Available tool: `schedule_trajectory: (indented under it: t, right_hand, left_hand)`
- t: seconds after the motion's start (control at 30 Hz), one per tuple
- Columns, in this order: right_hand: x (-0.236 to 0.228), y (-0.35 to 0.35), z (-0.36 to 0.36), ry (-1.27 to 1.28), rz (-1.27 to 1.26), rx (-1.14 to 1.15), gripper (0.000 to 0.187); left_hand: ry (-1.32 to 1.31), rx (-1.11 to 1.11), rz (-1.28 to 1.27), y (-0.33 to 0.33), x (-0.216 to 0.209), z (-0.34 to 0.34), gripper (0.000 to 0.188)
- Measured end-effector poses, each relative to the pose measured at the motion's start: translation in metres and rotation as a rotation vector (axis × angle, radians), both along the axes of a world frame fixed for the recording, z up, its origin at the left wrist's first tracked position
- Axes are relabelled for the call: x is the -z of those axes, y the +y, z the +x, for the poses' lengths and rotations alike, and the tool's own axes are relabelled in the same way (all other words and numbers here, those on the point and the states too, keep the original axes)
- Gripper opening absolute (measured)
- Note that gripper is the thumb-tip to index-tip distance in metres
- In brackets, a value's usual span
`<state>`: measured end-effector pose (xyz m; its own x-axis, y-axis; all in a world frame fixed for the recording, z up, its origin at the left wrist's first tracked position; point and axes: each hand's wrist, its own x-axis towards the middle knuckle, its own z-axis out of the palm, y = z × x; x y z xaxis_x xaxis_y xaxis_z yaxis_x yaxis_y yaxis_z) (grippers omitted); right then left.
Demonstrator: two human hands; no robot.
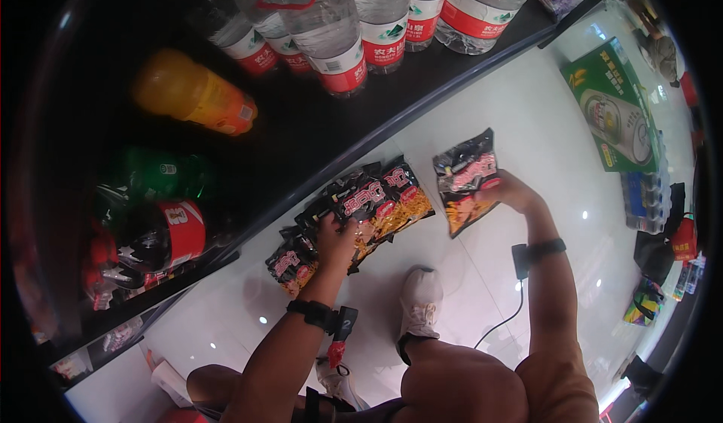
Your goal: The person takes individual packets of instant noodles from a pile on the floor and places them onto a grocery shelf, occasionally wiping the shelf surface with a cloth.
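Observation:
In my right hand (518, 195) is a black and yellow snack bag (461, 168), pinched by its right edge and raised at a tilt. Several matching snack bags (410, 198) lie overlapped in a row on the floor beside the shelf. Over this row my left hand (336, 241) has its fingers bent and the thumb apart, gripping one of the bags near the middle. Part of that grip is hidden by the hand itself. Each wrist wears a black band with a small device.
Large water bottles (324, 46) stand on the dark shelf (301, 133). An orange drink bottle (196, 95) and a cola bottle (169, 235) lie there too. A green carton (610, 110) stands at the right. My shoe (420, 295) is close below the bags, and a cable (510, 316) hangs from the right wrist.

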<state>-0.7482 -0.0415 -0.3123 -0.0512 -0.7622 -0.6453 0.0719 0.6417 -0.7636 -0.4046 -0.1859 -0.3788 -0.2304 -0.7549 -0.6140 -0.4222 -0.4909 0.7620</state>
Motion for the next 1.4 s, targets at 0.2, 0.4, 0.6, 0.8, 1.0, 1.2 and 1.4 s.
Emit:
schedule_trajectory:
  t: [0.2, 0.4, 0.6, 0.8, 1.0, 1.2, 1.4]
  right_hand:
    - [0.055, -0.061, 0.076, 0.023, 0.011, 0.101, 0.067]
    - [0.078, -0.067, 0.104, 0.479, 0.077, 0.112, 0.075]
    - [0.063, -0.056, 0.104, -0.034, -0.052, 0.312, 0.081]
    - [0.059, -0.036, 0.116, -0.192, -0.015, 0.556, 0.104]
    - [-0.014, -0.014, 0.133, -0.144, -0.488, 0.259, 0.05]
    - [-0.133, -0.001, 0.168, -0.43, -0.539, 0.276, 0.085]
    - [-0.297, -0.006, 0.201, -0.162, -0.544, -0.005, 0.057]
  left_hand:
    - [-0.05, -0.012, 0.124, -0.005, -0.017, -0.021, 0.047]
    - [-0.024, 0.014, 0.321, -0.013, -0.03, -0.036, 0.048]
    - [0.061, 0.111, 0.432, 0.005, -0.022, -0.051, 0.056]
    - [0.069, 0.213, 0.414, 0.016, -0.019, -0.055, 0.057]
    - [0.275, 0.389, 0.271, 0.03, -0.067, -0.034, 0.071]
    - [0.339, 0.635, -0.223, 0.032, -0.182, -0.006, 0.096]
    - [0.276, 0.548, -0.744, 0.04, -0.352, 0.061, 0.097]
